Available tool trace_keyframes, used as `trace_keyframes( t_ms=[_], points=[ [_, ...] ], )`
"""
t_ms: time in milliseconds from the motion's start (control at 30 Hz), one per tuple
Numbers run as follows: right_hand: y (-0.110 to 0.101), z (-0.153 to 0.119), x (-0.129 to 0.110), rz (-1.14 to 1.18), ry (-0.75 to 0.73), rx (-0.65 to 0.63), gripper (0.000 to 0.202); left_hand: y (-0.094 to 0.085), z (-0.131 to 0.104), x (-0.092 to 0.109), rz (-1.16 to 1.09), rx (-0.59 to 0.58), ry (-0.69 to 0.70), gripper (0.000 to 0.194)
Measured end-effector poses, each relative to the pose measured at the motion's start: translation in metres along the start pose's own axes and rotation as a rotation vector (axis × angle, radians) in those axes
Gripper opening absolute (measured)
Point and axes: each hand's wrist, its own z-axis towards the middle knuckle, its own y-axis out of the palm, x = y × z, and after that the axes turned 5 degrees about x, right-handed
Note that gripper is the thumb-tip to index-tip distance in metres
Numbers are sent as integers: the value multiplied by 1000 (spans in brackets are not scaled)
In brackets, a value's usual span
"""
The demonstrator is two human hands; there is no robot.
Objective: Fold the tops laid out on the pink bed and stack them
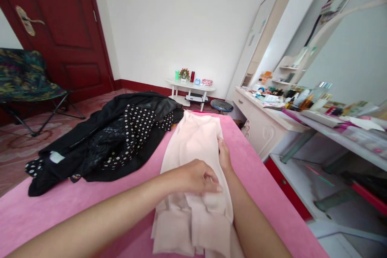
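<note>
A pale pink garment (193,137) lies lengthwise on the pink bed cover (254,193), with two wide folded ends nearest me. My left hand (196,177) reaches across its middle, fingers loosely curled and slightly blurred, with no cloth visible between them. Along the garment's right edge rests my right hand (223,153). Its fingers are bent at that edge and partly hidden, with the cloth apparently held there. The garment's exact kind cannot be made out.
Black clothes (99,137) and a white-dotted black cloth (133,133) are heaped on the left. At right stands a dressing table (266,121) crowded with bottles. Beyond the bed are a small white table (190,85) and a round stool (221,105). A folding chair (30,76) stands by the door.
</note>
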Motion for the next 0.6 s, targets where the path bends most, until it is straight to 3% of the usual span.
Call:
trace_keyframes(
  t_ms=[100,167,267,367,600],
  points=[
    [2,1,4,49,-17,-47,70,6,23,-41,257,410,18,33],
    [4,0,6,38,-26,-52,72,6,32,-63,423,525,-12,41],
    [4,-1,11,-69,-28,1,70,9,34,-86,548,521,-62,54],
    [3,11,18,-244,-50,4,65,14,30,-97,583,494,-70,57],
    [16,97,27,-568,63,-244,66,10,30,-98,527,401,-63,63]
  ],
)
